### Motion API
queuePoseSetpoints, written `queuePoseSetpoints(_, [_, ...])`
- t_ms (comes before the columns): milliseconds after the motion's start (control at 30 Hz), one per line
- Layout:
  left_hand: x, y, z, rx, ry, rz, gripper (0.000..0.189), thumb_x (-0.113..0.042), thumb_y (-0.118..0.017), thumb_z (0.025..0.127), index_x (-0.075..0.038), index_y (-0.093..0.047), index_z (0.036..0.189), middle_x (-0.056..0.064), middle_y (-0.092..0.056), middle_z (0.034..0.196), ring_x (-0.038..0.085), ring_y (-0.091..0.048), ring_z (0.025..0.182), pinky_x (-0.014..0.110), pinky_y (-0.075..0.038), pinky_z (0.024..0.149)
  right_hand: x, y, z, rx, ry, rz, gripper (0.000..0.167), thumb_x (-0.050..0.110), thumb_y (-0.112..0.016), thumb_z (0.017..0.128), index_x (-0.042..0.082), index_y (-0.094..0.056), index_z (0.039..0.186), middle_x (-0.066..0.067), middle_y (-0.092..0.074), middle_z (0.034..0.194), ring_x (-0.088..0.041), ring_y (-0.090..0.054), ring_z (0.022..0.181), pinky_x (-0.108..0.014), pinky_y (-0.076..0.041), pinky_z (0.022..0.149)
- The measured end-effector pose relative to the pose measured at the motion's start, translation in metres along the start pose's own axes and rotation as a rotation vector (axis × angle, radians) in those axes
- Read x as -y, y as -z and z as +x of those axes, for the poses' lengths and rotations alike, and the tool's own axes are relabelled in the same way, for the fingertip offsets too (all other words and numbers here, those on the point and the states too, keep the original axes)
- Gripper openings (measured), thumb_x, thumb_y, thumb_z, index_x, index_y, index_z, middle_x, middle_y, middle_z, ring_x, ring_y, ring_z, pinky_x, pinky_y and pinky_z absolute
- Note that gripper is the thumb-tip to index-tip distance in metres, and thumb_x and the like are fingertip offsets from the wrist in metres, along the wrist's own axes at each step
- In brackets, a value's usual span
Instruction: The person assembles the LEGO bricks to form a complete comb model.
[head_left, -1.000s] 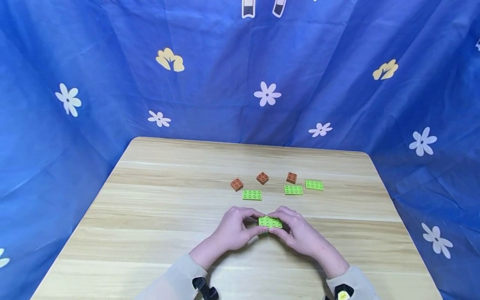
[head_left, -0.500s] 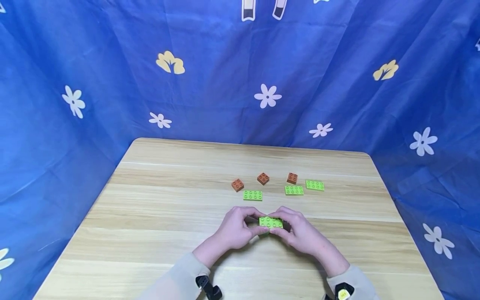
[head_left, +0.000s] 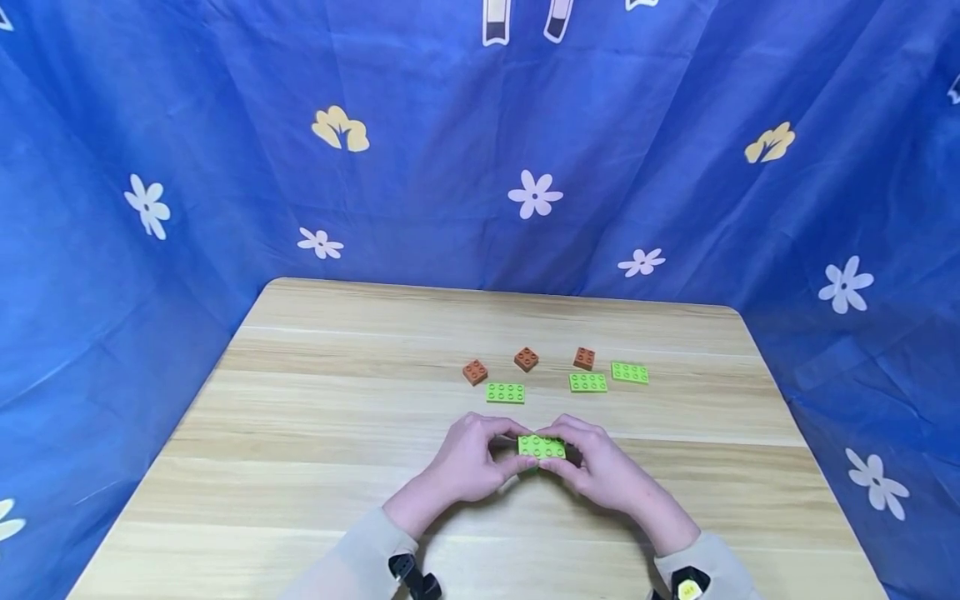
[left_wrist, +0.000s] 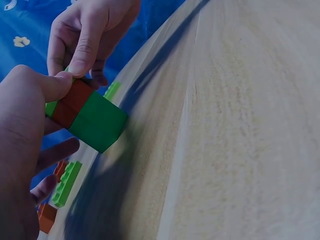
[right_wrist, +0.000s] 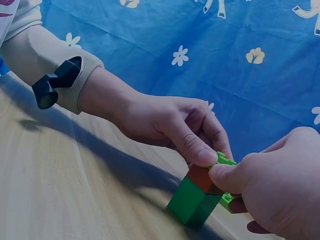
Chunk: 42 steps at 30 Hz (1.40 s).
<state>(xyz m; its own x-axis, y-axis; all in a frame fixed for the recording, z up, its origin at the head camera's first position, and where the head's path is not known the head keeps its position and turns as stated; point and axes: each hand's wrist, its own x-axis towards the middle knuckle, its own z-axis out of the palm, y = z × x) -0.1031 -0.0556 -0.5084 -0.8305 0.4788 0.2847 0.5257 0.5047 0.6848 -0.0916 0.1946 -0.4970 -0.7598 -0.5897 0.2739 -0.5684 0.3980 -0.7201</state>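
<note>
In the head view, my left hand and right hand pinch a thin light green building brick from its two ends, thumbs at the near side. That brick caps a small stack: the left wrist view shows a brown layer beneath it and a dark green block at the bottom. Both thumbs, of the left hand and the right hand, meet at the top of the brown layer in the right wrist view. The dark green block appears to stand on the table.
Behind the hands lie three brown bricks, including one at the left, and three light green bricks, one of them at the far right. The wooden table is backed by a blue patterned curtain.
Both hands keep their hold on the light green brick, with almost no motion. The whole scene shifts slightly down in the head view.
</note>
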Motion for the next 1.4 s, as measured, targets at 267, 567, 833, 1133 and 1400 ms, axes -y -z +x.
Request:
queuePoseSetpoints(267, [-0.0015, 0.0013, -0.0009, 0.000, -0.069, 0.082, 0.035, -0.047, -0.084, 0.090, -0.024, -0.079, 0.116, -0.013, -0.078, 0.107, 0.008, -0.073, 0.096, 0.037, -0.053, 0.090, -0.0004, -0.0001, -0.0014, 0.002, 0.000, 0.000, 0.034, 0.022, -0.074, 0.102, 0.016, -0.068, 0.135, 0.011, -0.068, 0.120, -0.008, -0.066, 0.101, -0.030, -0.058, 0.084])
queuePoseSetpoints(567, [0.0007, 0.0017, -0.0015, 0.002, -0.111, 0.073, 0.036, -0.048, -0.081, 0.093, -0.024, -0.077, 0.120, -0.012, -0.078, 0.107, 0.008, -0.073, 0.096, 0.038, -0.053, 0.091, 0.0013, -0.0001, -0.0013, 0.001, -0.007, 0.004, 0.035, 0.022, -0.073, 0.103, 0.016, -0.067, 0.137, 0.012, -0.068, 0.122, -0.009, -0.066, 0.103, -0.030, -0.057, 0.086])
queuePoseSetpoints(833, [0.0027, 0.0034, -0.0006, 0.014, -0.141, 0.088, 0.038, -0.050, -0.079, 0.094, -0.023, -0.077, 0.122, -0.011, -0.078, 0.110, 0.009, -0.073, 0.097, 0.038, -0.053, 0.093, 0.0017, 0.0004, -0.0024, 0.005, -0.014, 0.009, 0.035, 0.023, -0.072, 0.103, 0.017, -0.066, 0.138, 0.012, -0.068, 0.122, -0.010, -0.066, 0.102, -0.032, -0.057, 0.086])
queuePoseSetpoints(1133, [0.0044, 0.0039, -0.0007, 0.021, -0.142, 0.080, 0.040, -0.051, -0.078, 0.094, -0.022, -0.077, 0.122, -0.011, -0.078, 0.110, 0.008, -0.073, 0.098, 0.037, -0.052, 0.094, 0.0004, -0.0010, -0.0032, -0.007, 0.000, 0.002, 0.037, 0.022, -0.074, 0.102, 0.014, -0.067, 0.138, 0.012, -0.068, 0.123, -0.009, -0.066, 0.106, -0.031, -0.057, 0.088])
queuePoseSetpoints(1400, [0.0030, 0.0055, -0.0006, 0.024, -0.145, 0.065, 0.040, -0.051, -0.079, 0.094, -0.023, -0.077, 0.122, -0.011, -0.077, 0.111, 0.007, -0.073, 0.099, 0.037, -0.052, 0.094, 0.0010, -0.0007, -0.0035, -0.010, -0.008, 0.007, 0.037, 0.023, -0.074, 0.102, 0.015, -0.067, 0.137, 0.013, -0.068, 0.124, -0.009, -0.067, 0.107, -0.030, -0.058, 0.088])
